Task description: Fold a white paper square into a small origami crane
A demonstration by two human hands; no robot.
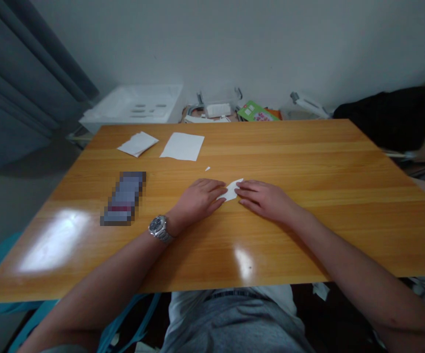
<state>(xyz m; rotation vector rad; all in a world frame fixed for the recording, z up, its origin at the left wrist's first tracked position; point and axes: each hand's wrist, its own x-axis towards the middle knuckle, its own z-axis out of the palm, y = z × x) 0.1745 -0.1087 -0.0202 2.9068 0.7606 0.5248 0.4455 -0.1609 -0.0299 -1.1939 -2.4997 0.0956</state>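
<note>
A small folded piece of white paper [231,191] lies on the wooden table between my two hands. My left hand [204,197], with a metal watch on its wrist, has its fingers closed on the paper's left end. On the opposite side my right hand [262,196] grips the right end with its fingertips. The fingers cover both ends, so the full outline of the paper is hidden. A tiny white paper scrap [208,168] rests just beyond my left hand.
Farther back on the table [308,162] lie a white paper sheet [183,146] and a folded white paper [137,144]. A blurred-out phone-like device [124,198] is at the left. Behind the far edge stand a white plastic bin [135,105] and a green booklet [258,112].
</note>
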